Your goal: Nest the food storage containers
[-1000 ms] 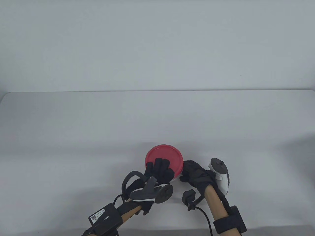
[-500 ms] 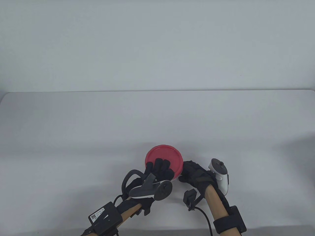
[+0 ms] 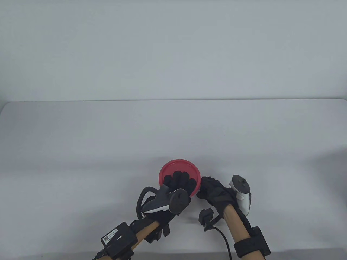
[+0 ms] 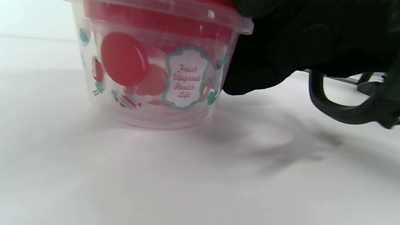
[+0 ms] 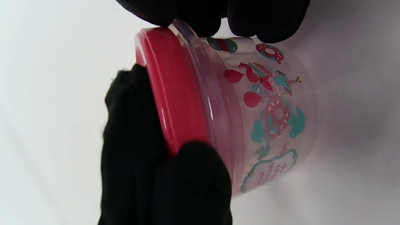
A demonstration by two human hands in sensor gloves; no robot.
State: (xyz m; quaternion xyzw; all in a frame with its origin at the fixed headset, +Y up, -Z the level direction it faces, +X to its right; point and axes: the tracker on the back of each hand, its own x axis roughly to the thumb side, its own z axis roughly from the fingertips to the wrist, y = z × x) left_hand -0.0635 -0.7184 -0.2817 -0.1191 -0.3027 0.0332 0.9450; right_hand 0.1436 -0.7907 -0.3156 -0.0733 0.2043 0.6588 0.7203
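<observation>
A clear round container [image 4: 150,78] with printed red and teal pictures stands near the table's front, closed by a red lid [image 3: 176,169]. Other clear walls seem to show through its own. My left hand [image 3: 180,181] lies across the lid, with the thumb down over the lid's edge in the right wrist view [image 5: 190,181]. My right hand [image 3: 210,188] holds the container's right side. Its fingertips [image 5: 265,18] touch the rim and wall. The container [image 5: 268,103] and lid [image 5: 175,93] appear turned sideways in the right wrist view.
The white table [image 3: 81,162] stretches away on all sides of the container, with a pale wall behind it. No other object shows on it.
My left hand has slid further forward and right over the red lid and now covers more of it. My right hand has stayed at the container's side.
</observation>
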